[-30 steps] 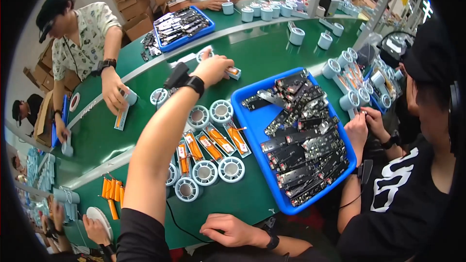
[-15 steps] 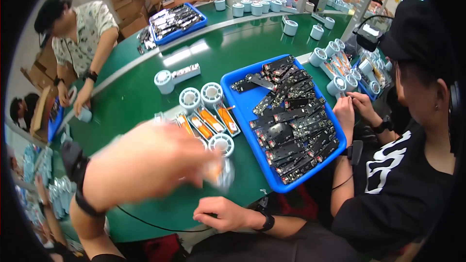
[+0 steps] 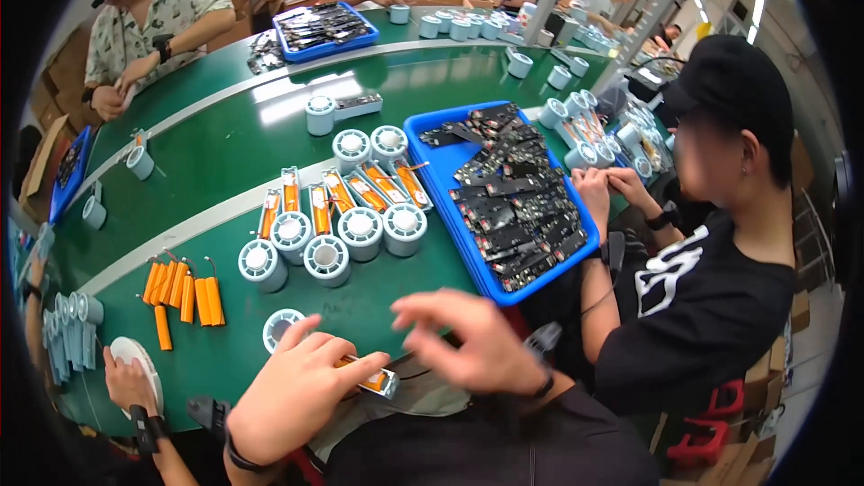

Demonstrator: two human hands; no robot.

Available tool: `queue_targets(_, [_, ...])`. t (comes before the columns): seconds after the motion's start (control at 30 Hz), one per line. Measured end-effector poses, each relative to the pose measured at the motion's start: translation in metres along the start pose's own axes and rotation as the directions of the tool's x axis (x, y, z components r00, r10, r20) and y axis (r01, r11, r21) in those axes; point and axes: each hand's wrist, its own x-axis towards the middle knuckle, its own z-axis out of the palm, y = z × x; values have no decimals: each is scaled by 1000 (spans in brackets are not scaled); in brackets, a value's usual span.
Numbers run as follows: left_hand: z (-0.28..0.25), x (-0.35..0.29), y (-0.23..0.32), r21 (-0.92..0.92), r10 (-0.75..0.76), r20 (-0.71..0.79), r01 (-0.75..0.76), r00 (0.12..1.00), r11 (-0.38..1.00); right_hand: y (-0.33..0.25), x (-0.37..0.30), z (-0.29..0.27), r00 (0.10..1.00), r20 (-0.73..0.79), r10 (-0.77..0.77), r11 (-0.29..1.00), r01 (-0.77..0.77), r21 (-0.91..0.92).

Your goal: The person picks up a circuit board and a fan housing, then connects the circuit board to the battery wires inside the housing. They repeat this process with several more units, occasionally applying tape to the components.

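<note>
Close to the near table edge, my left hand (image 3: pixel 301 387) is closed over a light blue handheld fan body (image 3: pixel 283 329). Its round head shows beyond my fingers, and an orange battery pack (image 3: pixel 373 380) lies in the open handle by my thumb; my palm hides the middle. To the right, my right hand (image 3: pixel 472 342) hovers above the table edge, slightly blurred, fingers apart and nothing visible in it. Ahead stand several similar fan bodies (image 3: pixel 326 259) with orange packs in their open handles. Several loose orange battery packs (image 3: pixel 186 295) lie on the left.
A blue tray (image 3: pixel 421 153) heaped with black circuit boards (image 3: pixel 517 189) stands right of the fan bodies. A co-worker (image 3: pixel 711 243) sits close on the right. Another person's hand (image 3: pixel 130 382) holds a white disc at lower left. A metal strip (image 3: pixel 180 243) crosses the green table.
My left hand has come back from over the grouped fan bodies to the near edge with the fan body. My right hand has lifted and its fingers have spread. The view has shifted.
</note>
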Motion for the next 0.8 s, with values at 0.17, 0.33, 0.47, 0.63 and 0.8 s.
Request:
queue_targets(0.17, [51, -4, -18, 205, -21, -103, 42, 994, 978, 19, 68, -81, 864, -473, -174, 793, -162, -587])
queue_targets(0.33, [76, -8, -40, 151, -2, -231, 38, 973, 988, 101, 79, -121, 941, -334, -49, 130, -325, -937])
queue_targets(0.47, [77, -16, -34, 85, -30, -307, 59, 951, 995, 125, 90, -125, 930, -360, -71, 232, -335, -913])
queue_targets(0.63, [79, -20, -34, -11, -100, -391, 105, 915, 994, 138, 94, -140, 923, -345, -171, 197, -311, -930])
queue_targets(0.8, [52, -31, -18, 214, -60, -506, 192, 861, 958, 128, 89, -139, 938, -291, -188, 241, -243, -940])
